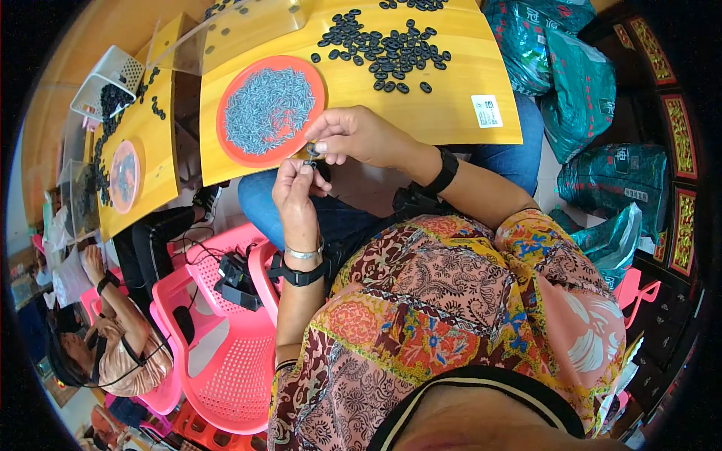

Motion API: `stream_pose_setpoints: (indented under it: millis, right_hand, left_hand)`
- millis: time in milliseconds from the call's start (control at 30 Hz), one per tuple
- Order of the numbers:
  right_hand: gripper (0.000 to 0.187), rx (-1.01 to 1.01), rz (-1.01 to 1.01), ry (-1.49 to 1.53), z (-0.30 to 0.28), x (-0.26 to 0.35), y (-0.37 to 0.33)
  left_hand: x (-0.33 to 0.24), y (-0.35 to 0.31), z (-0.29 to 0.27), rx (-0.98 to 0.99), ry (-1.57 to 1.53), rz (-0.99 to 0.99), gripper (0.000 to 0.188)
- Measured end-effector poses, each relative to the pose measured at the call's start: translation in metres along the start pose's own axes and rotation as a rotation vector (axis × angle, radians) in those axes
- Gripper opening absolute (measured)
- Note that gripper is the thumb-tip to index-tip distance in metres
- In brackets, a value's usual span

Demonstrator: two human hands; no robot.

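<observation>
My left hand [296, 192] and my right hand [359, 137] meet just past the table's near edge, beside the plate. A small black oval piece [313, 149] is pinched between the fingertips of both hands; the fingers hide much of it. Whether there is a second piece between them I cannot tell. The round orange-red plate [319, 92], close to my right fingertips, holds a heap of thin grey screw-like pieces [263, 105]. Farther off, many loose black oval pieces [391, 51] lie spread on the yellow table [451, 105].
A white label [486, 111] lies near the table's right corner. Filled green bags [575, 90] stand to the right. On the left are a pink chair [233, 361], another person [124, 342], a second plate [124, 177] and a white basket [113, 75]. A clear plastic bin [252, 30] sits at the back.
</observation>
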State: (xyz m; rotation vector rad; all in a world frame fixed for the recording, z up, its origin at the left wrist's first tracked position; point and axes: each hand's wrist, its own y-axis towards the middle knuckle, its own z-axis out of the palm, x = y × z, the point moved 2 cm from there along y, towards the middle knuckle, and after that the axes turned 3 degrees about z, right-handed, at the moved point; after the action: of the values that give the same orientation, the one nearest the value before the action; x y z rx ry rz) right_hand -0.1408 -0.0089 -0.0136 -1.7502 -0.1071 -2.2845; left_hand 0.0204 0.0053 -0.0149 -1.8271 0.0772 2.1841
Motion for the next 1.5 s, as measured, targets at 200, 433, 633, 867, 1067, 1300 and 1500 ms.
stream_pose_setpoints:
  millis: [200,433,633,867,1067,1300,1500]
  right_hand:
    - [0.015,0.035,0.0,-0.051,0.001,0.004,-0.002]
    - [0.016,0.014,-0.045,-0.08,0.002,0.005,-0.003]
    - [0.017,0.011,-0.067,-0.085,0.001,0.006,-0.003]
    - [0.017,0.012,-0.091,-0.136,0.001,0.006,-0.003]
    - [0.017,-0.001,-0.062,-0.134,0.001,0.009,-0.006]
    - [0.017,0.013,-0.068,-0.152,0.001,0.006,-0.004]
    - [0.02,0.059,0.038,-0.091,-0.005,-0.002,0.0]
  left_hand:
    - [0.001,0.001,-0.001,0.026,0.038,-0.01,0.01]
    - [-0.001,0.0,0.002,-0.006,0.023,-0.019,0.014]
    - [-0.001,0.0,0.002,-0.016,0.027,-0.03,0.013]
    - [0.0,0.0,-0.001,0.012,0.072,-0.033,0.012]
    - [-0.003,-0.001,0.003,-0.023,0.042,-0.043,0.013]
    - [-0.002,-0.001,0.002,-0.014,0.043,-0.045,0.013]
    - [-0.001,0.0,0.001,-0.009,0.043,-0.047,0.013]
